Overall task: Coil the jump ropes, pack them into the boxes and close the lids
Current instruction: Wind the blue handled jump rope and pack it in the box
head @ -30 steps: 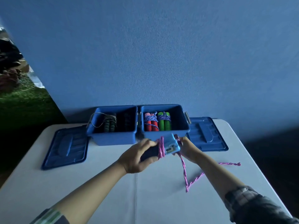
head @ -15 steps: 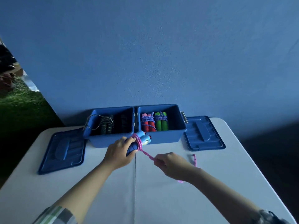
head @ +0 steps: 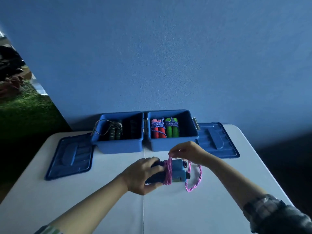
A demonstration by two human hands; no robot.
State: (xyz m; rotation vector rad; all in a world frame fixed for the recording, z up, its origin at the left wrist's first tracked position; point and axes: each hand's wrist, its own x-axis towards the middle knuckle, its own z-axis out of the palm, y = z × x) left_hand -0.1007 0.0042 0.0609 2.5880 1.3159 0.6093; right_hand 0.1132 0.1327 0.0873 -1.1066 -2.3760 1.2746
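Rope, pink, is wound round the blue handles we grip in our left hand above the surface; our right hand pinches its loop.

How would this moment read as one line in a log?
step: coiling | left hand: grips blue handles | right hand: pinches pink rope | boxes: open | lids: off

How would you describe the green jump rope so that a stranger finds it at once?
Two open blue boxes stand at the table's far edge. Look in the right box: two bundles lie together. The green jump rope is the right one; its neighbour is red.
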